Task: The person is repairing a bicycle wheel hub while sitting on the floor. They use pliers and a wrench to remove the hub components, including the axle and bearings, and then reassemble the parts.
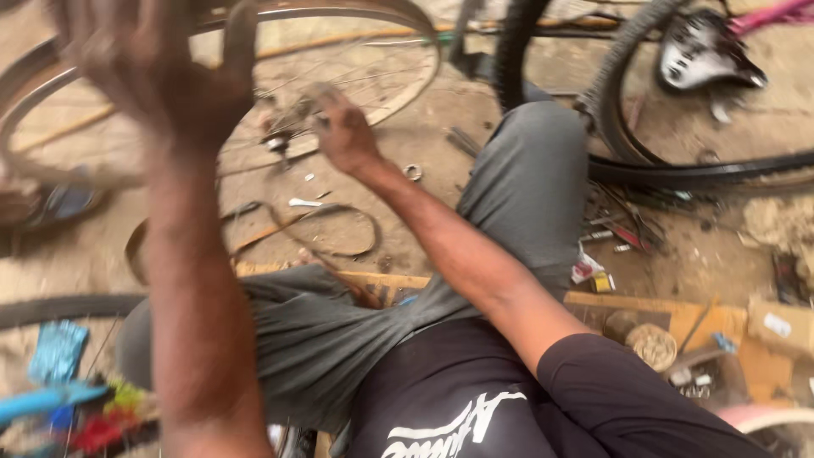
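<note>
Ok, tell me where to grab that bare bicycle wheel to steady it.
Probably grip the wheel by its metal rim on the near right side, coming from above; the rim is thin and bare there, while the right hand already works at the hub.

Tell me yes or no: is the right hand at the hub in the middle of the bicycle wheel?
Yes. The right hand reaches to the hub at the centre of the bicycle wheel, while the left hand is up at its rim.
</note>
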